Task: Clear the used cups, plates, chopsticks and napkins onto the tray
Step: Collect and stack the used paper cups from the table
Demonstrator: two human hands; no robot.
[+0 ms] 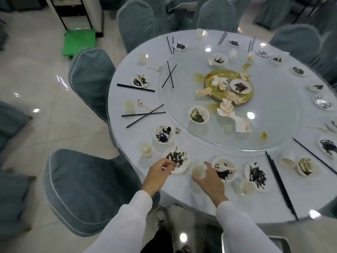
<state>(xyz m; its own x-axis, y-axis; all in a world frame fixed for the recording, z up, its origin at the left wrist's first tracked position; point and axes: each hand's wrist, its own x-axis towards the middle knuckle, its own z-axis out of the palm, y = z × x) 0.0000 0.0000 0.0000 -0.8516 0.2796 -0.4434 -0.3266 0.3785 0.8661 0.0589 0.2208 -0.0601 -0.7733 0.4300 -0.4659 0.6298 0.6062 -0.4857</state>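
At the near edge of the round table [182,190], my right hand [209,177] is wrapped around a small white cup [198,170]. My left hand [158,170] pinches the near rim of a white plate [176,159] smeared with dark sauce. To the right lie a stained bowl with a spoon [225,168], another stained plate [257,176], a cup [247,187] and black chopsticks [280,183]. A metal tray [280,241] shows at the bottom right, partly hidden by my right sleeve.
A glass turntable [273,139] carries a gold dish [228,86], crumpled napkins [226,107] and bowls. More dirty dishes, cups and chopsticks ring the table. Blue-covered chairs [82,190] stand close on the left and around the far side. A green cart [79,42] stands far left.
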